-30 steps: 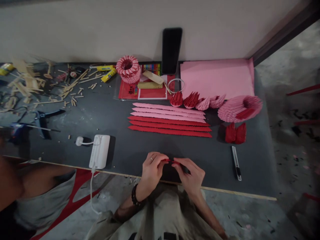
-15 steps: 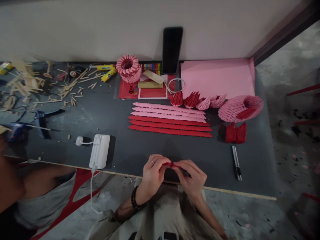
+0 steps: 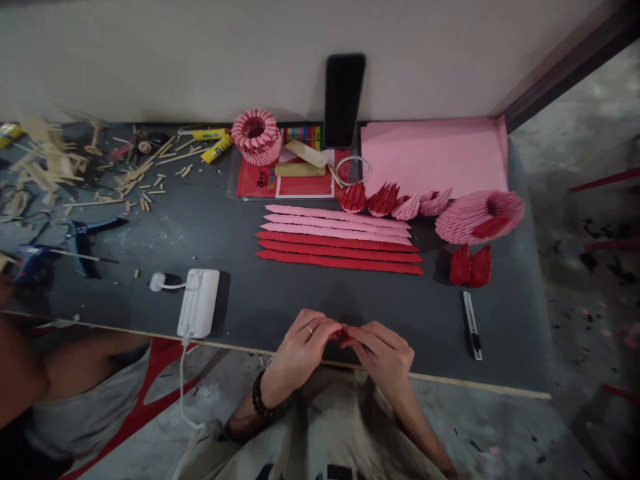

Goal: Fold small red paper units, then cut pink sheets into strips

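Left hand [image 3: 301, 348] and right hand [image 3: 385, 352], both mine, pinch small red paper piece [image 3: 343, 337]; red strips [image 3: 340, 263] beyond, cutter [image 3: 471, 325] to my right.

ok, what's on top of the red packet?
Two wooden pieces and part of a thin ring. A paper pot covers its upper left corner. The packet beneath them is hidden.

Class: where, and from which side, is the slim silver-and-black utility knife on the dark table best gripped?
Probably pinch the knife across its near half, by the black part, the right hand coming from above and the left. It lies flat and narrow, running away from the person, so the grip can straddle its long sides.
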Available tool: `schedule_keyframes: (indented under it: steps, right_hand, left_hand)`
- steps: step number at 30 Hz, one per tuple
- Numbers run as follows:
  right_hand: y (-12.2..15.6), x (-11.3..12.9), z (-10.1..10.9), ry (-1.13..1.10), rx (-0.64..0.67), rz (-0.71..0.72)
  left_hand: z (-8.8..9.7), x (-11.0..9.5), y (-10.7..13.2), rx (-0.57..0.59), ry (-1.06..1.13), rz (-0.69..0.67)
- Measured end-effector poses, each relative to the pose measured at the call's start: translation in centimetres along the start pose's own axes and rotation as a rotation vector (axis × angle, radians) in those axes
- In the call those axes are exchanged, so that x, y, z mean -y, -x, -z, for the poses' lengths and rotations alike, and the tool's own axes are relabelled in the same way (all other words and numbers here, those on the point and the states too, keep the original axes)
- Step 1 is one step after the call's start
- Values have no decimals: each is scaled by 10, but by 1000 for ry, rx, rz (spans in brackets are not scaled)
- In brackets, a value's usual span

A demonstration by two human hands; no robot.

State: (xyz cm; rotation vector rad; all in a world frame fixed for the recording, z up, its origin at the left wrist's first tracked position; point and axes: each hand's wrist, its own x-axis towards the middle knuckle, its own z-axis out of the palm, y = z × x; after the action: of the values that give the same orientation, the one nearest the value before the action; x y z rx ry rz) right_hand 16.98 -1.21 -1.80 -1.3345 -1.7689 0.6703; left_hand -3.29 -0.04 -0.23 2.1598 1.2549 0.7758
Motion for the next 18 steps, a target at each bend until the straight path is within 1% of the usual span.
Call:
schedule_keyframes:
  steps: [3,5,6,7,9,11,12,15,16,18]
  right_hand:
    - [-5,0,3,-62,66,-20]
    - [-7,2,3,-129,105,-79]
    - [-7,3,3,-158,103,-130]
    - [-6,3,2,-182,84,-198]
    - [-4,5,-1,-203,4,-340]
    - [-2,6,-4,-209,-57,-434]
    - [-1,6,-4,-216,-63,-457]
    - [-2,7,-2,-255,-16,-494]
    - [-2,7,-1,-268,-2,-505]
    - [-4,6,1,-302,19,-523]
  left_hand:
    - [1,2,0,17,31,25]
    - [-2,2,1,31,-10,22]
    - [-4,2,1,32,-39,15]
    - [-6,3,2,21,-61,7]
    - [-10,6,4,-39,-86,-24]
    - [-13,11,7,-102,-126,-81]
    - [-13,14,8,-121,-152,-112]
    - [-13,20,9,-150,-190,-178]
    - [-13,21,9,-148,-182,-182]
    - [-11,21,7,-105,-150,-172]
